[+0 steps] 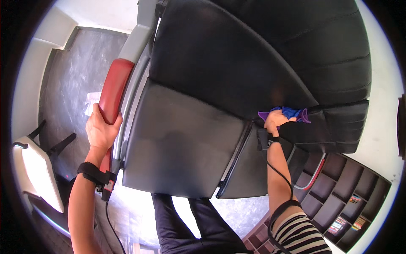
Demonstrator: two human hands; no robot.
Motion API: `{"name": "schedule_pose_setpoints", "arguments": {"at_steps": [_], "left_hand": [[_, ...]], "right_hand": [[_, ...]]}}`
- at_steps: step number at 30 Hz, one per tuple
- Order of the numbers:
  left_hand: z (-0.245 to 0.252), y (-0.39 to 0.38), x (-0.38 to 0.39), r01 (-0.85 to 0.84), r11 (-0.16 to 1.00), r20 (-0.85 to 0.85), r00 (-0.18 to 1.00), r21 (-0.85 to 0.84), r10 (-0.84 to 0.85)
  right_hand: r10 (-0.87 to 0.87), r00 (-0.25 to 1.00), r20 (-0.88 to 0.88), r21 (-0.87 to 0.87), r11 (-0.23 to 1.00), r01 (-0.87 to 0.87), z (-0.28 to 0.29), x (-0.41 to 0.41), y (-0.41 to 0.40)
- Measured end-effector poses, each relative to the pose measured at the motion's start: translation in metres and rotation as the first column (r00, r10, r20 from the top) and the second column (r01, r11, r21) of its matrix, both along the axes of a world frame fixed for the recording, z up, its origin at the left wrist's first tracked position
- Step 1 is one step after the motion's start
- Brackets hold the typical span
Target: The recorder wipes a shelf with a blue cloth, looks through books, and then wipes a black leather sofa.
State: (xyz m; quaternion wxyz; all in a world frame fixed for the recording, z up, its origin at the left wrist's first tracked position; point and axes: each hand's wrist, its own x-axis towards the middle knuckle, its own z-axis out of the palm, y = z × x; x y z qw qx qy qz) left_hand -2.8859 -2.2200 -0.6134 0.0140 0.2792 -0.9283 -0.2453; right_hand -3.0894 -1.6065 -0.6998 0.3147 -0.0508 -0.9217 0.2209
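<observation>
A black padded bench (187,136) with a tall backrest (215,57) fills the middle of the view. At the left, my left hand (103,127) grips the red pad of the armrest (115,85), which sits on a grey metal frame. My right hand (276,119) is shut on a blue and purple cloth (291,112), pressed against the lower part of the backrest, right of the gap between two seat cushions. Both wrists wear black straps with a small cabled device.
A dark shelf unit (345,184) with some books stands at the lower right, near another red-padded armrest (317,174). At the lower left is a white-topped piece of furniture (41,174) with black legs. White walls border the grey floor (76,70).
</observation>
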Motion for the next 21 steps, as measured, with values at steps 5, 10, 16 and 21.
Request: {"name": "schedule_pose_setpoints", "arguments": {"at_steps": [5,10,16,21], "left_hand": [[0.014,-0.027,0.025,-0.019,0.993,0.123,0.992,-0.115,0.033],[0.007,-0.026,0.024,0.001,0.993,0.066,0.998,-0.115,0.006],[0.005,-0.02,0.021,0.001,0.995,0.1,0.995,-0.103,0.01],[0.008,-0.02,0.018,-0.023,0.996,0.094,0.995,-0.085,0.031]], "right_hand": [[-0.527,0.805,0.272,-0.203,0.787,0.583,-0.057,0.077,-0.18],[-0.454,0.353,0.818,0.431,0.89,0.146,-0.055,0.143,-0.271],[0.034,0.637,0.77,0.049,0.992,-0.112,-0.05,0.143,-0.4],[0.343,0.631,0.696,-0.112,0.92,-0.376,-0.045,0.157,-0.455]]}}
